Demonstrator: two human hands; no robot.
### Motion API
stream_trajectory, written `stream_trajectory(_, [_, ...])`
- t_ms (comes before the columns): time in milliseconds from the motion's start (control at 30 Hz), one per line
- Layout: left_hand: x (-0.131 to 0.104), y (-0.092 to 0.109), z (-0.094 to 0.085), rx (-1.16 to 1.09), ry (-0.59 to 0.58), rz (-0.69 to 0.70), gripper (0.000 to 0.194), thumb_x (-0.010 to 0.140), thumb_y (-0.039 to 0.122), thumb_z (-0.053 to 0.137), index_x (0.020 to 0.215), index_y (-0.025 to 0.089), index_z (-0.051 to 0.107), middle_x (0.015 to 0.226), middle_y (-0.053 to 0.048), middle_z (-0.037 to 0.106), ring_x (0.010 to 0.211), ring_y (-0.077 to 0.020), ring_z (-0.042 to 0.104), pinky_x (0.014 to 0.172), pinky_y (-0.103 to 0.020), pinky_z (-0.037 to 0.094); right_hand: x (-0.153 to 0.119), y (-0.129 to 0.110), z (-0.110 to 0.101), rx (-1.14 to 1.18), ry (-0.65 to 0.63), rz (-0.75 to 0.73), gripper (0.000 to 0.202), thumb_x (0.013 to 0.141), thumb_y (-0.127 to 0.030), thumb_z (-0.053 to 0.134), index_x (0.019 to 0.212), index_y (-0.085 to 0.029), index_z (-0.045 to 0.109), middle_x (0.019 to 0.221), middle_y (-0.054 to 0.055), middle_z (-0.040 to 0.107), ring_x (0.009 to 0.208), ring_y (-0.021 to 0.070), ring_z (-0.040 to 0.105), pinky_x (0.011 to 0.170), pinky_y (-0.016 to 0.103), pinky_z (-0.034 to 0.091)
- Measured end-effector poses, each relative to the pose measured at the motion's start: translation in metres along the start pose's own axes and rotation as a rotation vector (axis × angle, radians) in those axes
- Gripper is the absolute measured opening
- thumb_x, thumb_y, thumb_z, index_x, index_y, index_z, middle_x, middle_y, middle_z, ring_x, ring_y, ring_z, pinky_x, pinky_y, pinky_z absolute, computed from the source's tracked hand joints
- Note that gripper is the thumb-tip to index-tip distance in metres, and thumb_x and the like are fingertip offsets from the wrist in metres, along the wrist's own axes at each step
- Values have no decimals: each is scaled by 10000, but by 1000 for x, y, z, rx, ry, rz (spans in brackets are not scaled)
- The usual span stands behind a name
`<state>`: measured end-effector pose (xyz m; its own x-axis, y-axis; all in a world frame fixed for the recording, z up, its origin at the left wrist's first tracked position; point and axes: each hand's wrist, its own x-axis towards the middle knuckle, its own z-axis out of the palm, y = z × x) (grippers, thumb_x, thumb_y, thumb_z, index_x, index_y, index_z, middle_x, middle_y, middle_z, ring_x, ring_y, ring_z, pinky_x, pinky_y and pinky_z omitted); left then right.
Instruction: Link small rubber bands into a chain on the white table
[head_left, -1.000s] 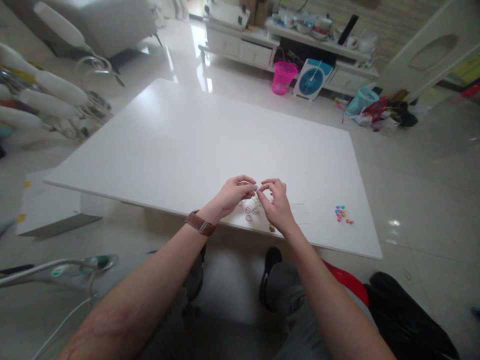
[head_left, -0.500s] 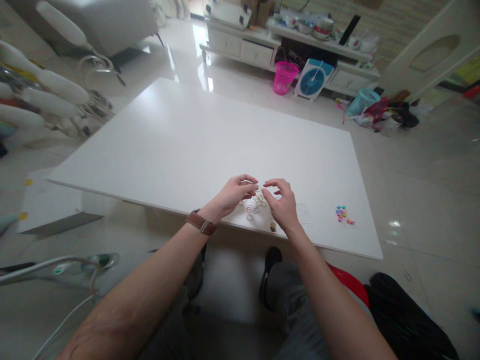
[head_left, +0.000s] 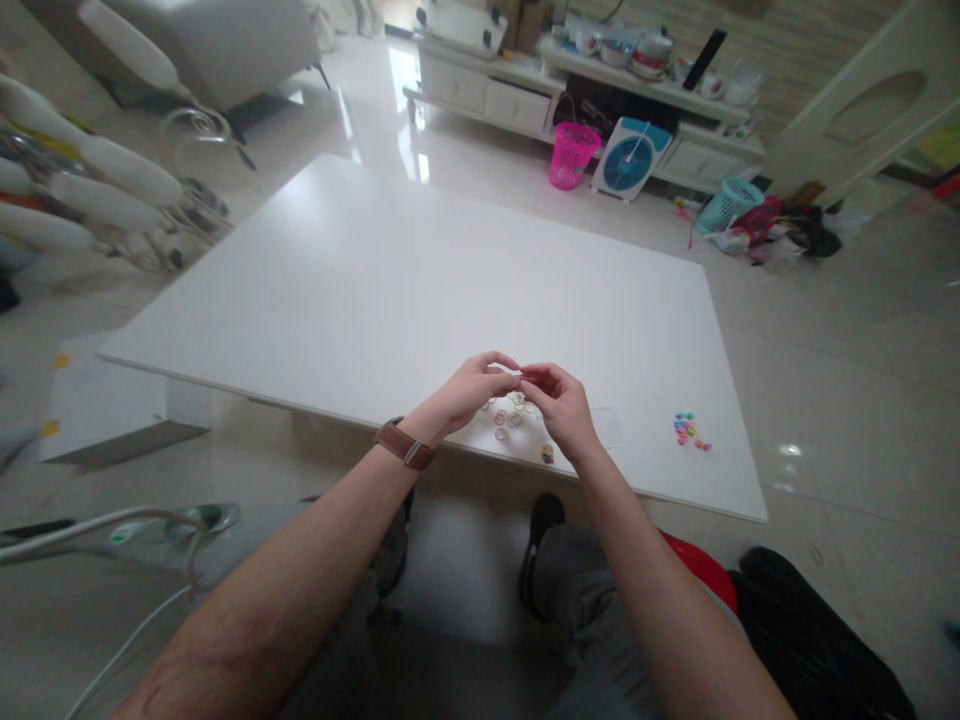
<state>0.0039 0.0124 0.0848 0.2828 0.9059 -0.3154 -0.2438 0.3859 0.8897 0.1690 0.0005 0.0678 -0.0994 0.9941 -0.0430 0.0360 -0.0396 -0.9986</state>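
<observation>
My left hand (head_left: 480, 385), with a brown strap on its wrist, is closed in a pinch above the near edge of the white table (head_left: 450, 280). My right hand (head_left: 559, 400) is pinched too, its fingertips meeting those of the left. Between them is a small thin rubber band, now mostly hidden by the fingers. Below the hands lie several loose rubber bands (head_left: 501, 420), reddish and yellowish. A small yellow-and-blue figure (head_left: 547, 454) lies by the table edge under my right wrist. A clear flat sheet or bag (head_left: 606, 425) is just right of that hand.
Small colourful pieces (head_left: 684, 428) lie in a group at the table's right. Beyond the table stand a pink basket (head_left: 574, 155), a blue-and-white fan (head_left: 630, 158) and a low white cabinet (head_left: 517, 105). White chairs (head_left: 112, 200) are at the left.
My right hand has moved left, closing the gap to my left hand, so the fingertips now meet. The rubber band that showed between them is now covered.
</observation>
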Motion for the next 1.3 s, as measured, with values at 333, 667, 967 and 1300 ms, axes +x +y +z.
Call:
stream_trajectory(333, [-1,2,4,-30,7,-24,171,718,136,706,877,130,643,735,-29,655,737,-129,615,752,-273,437,0,-1,0,-68,11,5,240,764,-402,766,899,-217,696,883,30,738,812,188,681,747,329,552])
stream_trajectory(667, [-2,3,6,-39,5,-23,149,729,115,680,872,128,643,705,-23,653,696,-123,605,719,-272,432,-1,-3,1,-68,10,22,228,760,-391,758,885,-211,694,875,26,727,792,181,670,740,324,541])
stream_trajectory(967, [-1,2,5,-44,-2,-20,128,742,110,683,863,123,641,718,-24,653,710,-123,617,736,-273,444,0,-1,0,-47,6,25,238,755,-391,775,883,-207,695,870,26,725,772,178,667,738,326,542])
stream_trajectory(1300, [-3,3,6,-47,-6,-18,121,752,92,672,862,124,635,723,-17,659,706,-117,622,747,-274,453,-1,-1,-1,-58,-5,28,235,762,-389,771,894,-210,696,898,34,723,783,184,666,751,335,544])
